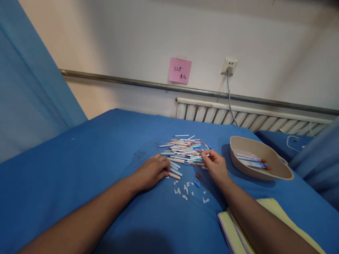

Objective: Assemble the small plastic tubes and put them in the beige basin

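At far left, a hanging blue curtain [26, 88]. On the blue cloth [92, 158], left hand [152, 171] palm-down and loosely curled, fingertips against a few loose pen barrels [175, 173]; no telling whether anything is gripped. Just right of it, a pile of pens [182, 150], with small white bits [185, 190] scattered nearer. Right hand [215, 165] at the pile's right edge, thumb and forefinger pinched on a thin white stick [207, 154]. Further right, a beige tray [278, 173] with several finished pens [251, 162] inside; a yellow folder [270, 205] beneath the right forearm.
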The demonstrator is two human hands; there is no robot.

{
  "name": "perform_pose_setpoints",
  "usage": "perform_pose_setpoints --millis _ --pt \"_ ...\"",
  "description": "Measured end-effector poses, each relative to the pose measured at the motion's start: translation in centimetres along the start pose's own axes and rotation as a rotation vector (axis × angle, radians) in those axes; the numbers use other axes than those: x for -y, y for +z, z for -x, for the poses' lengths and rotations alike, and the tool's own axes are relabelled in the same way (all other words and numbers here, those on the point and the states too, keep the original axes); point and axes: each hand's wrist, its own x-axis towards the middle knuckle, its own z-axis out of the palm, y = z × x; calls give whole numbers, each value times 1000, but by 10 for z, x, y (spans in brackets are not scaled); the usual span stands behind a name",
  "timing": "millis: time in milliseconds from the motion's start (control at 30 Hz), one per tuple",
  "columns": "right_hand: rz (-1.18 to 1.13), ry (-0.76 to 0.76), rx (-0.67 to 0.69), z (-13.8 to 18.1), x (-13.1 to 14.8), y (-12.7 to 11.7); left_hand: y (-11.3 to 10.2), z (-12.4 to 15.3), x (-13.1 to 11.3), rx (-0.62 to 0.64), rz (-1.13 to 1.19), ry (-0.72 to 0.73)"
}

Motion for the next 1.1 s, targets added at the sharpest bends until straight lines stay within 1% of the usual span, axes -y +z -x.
perform_pose_setpoints --millis 267,367,500,600,733,967,1100 --pt "-40 1 56 1 -2 0 0 1 -7 19 -39 78" --pt "-86 3 71 4 5 1 1 1 -9 -23 14 16" --pt "-163 8 80 9 13 1 3 -2 -4 -110 131 -159" --pt "-183 4 71 11 14 0 4 -4 -1 -124 208 -242" --pt "-166 -4 71 12 14 1 2 -3 -3 -120 236 -255" --pt "-117 -12 75 12 15 2 4 -3 -7 -116 236 -228" --pt "-100 43 126 16 13 6 6 -3 -7 -115 232 -224"
